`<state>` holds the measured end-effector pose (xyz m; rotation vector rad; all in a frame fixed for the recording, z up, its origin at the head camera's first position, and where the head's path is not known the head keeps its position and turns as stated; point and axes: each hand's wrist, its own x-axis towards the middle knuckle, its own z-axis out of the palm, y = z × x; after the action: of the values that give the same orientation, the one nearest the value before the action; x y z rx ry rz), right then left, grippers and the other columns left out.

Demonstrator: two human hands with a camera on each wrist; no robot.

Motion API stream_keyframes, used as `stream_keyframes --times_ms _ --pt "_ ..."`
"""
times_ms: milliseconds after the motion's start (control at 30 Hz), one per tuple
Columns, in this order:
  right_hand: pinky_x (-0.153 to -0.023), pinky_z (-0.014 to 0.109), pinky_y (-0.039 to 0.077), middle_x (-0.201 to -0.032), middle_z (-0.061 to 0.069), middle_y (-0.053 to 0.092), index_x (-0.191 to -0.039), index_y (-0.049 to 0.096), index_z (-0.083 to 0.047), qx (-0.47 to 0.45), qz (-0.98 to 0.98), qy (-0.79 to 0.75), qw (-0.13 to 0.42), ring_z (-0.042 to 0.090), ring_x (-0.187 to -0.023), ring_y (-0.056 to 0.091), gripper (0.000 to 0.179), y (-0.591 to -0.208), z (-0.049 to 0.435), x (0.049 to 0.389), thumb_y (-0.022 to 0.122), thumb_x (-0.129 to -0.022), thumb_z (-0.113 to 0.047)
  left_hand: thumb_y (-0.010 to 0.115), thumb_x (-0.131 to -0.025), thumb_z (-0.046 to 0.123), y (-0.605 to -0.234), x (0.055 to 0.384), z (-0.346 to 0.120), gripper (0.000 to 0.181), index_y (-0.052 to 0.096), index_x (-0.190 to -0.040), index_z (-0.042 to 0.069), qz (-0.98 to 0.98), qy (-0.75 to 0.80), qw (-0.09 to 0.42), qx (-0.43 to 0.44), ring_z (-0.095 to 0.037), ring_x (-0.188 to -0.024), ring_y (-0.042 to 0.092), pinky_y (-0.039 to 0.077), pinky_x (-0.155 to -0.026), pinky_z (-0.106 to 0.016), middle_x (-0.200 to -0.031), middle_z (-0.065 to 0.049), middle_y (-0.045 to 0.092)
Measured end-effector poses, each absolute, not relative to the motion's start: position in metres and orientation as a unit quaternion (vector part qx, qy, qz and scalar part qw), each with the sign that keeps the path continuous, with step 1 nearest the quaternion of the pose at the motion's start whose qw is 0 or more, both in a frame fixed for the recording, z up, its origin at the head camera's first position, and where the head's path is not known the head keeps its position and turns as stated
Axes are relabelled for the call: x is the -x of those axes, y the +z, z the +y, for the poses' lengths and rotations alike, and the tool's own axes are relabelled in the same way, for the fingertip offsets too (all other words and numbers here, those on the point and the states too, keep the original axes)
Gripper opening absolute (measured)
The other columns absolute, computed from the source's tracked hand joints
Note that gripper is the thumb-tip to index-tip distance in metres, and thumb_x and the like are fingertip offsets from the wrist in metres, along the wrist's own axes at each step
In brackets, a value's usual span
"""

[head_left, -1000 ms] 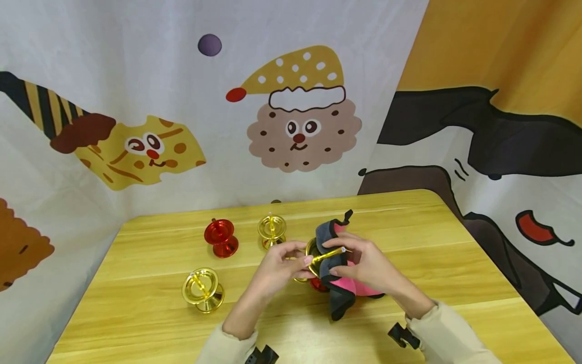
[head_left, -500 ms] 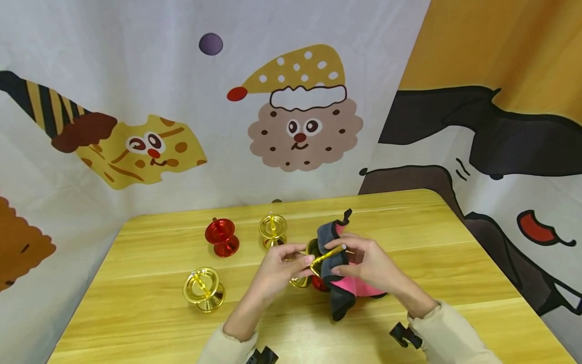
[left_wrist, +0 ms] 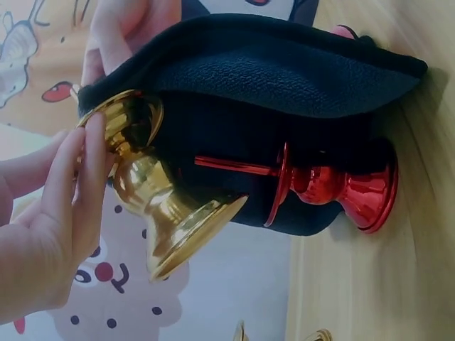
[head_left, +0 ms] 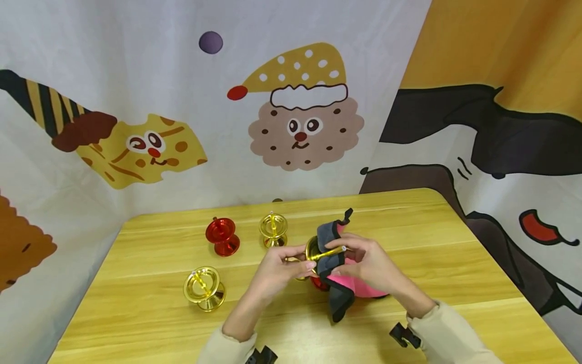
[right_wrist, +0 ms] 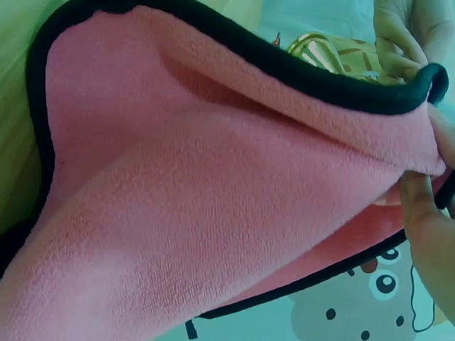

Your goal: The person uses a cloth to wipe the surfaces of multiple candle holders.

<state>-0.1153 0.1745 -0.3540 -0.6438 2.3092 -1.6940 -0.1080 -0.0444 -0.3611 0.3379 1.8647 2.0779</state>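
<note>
My left hand (head_left: 279, 270) grips a gold candle holder (left_wrist: 146, 185) by its cup, thumb at the rim. It is tilted above the table, a thin gold stem (head_left: 329, 254) pointing right from its dish. My right hand (head_left: 368, 260) pinches a cloth (right_wrist: 213, 185), fuzzy pink on one face and grey-blue on the other, with black edging. The cloth's bunched grey-blue side lies against the holder's dish and partly hides it. Below, the rest of the cloth drapes to the table beside an upright red candle holder (left_wrist: 313, 186) with a red spike.
Another red holder (head_left: 222, 236) stands at the back left. One gold holder (head_left: 273, 230) is behind my left hand, one (head_left: 204, 289) at the front left, and another (head_left: 296, 270) partly hidden under the hand. A printed curtain (head_left: 173, 60) hangs behind the wooden table (head_left: 136, 323).
The held gold holder tips in my left hand, its stem swinging up and then lower again. My right hand and the cloth stay nearly in place.
</note>
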Motion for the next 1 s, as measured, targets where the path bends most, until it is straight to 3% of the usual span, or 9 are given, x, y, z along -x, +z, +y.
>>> stream_keyframes --times_ms 167,333,500,733,1000 --pt "-0.072 0.030 0.054 -0.114 0.016 0.057 -0.106 0.066 -0.003 0.216 0.788 -0.573 0.058 0.021 -0.087 0.059 0.034 -0.353 0.174 0.115 0.072 -0.073 0.001 0.064 -0.081 -0.005 -0.360 0.107 -0.041 0.037 0.056 -0.117 -0.010 0.647 0.738 0.157 -0.113 -0.018 -0.069 0.065 0.055 -0.066 -0.027 -0.083 -0.011 0.059" --pt "-0.072 0.029 0.053 -0.112 0.015 0.059 -0.106 0.066 -0.003 0.216 0.787 -0.575 0.060 0.021 -0.087 0.060 0.033 -0.352 0.175 0.116 0.072 -0.073 0.000 0.065 -0.080 -0.003 -0.359 0.106 -0.039 0.037 0.056 -0.116 -0.010 0.650 0.738 0.151 -0.106 -0.018 -0.068 0.065 0.055 -0.065 -0.027 -0.081 -0.011 0.060" --pt "-0.067 0.027 0.053 -0.106 0.011 0.061 -0.104 0.066 -0.005 0.210 0.787 -0.576 0.062 0.021 -0.080 0.059 0.031 -0.353 0.174 0.117 0.073 -0.074 -0.003 0.065 -0.082 -0.002 -0.359 0.107 -0.038 0.035 0.057 -0.115 -0.010 0.657 0.733 0.150 -0.096 -0.016 -0.070 0.065 0.055 -0.072 -0.036 -0.082 -0.010 0.061" --pt "-0.053 0.022 0.046 -0.098 0.010 0.061 -0.102 0.067 -0.006 0.197 0.789 -0.579 0.055 0.017 -0.064 0.051 0.027 -0.353 0.171 0.117 0.073 -0.075 -0.006 0.057 -0.089 0.005 -0.358 0.106 -0.036 0.029 0.057 -0.113 -0.011 0.652 0.740 0.138 -0.085 -0.025 -0.081 0.066 0.054 -0.072 -0.028 -0.112 -0.027 0.057" --pt "-0.048 0.021 0.038 -0.091 0.011 0.057 -0.101 0.067 -0.005 0.211 0.784 -0.582 0.038 0.015 -0.058 0.043 0.026 -0.352 0.171 0.116 0.073 -0.076 -0.004 0.061 -0.085 0.002 -0.354 0.102 -0.032 0.020 0.065 -0.101 -0.009 0.718 0.688 0.071 -0.078 -0.024 -0.064 0.066 0.056 -0.062 -0.037 -0.089 -0.021 0.066"
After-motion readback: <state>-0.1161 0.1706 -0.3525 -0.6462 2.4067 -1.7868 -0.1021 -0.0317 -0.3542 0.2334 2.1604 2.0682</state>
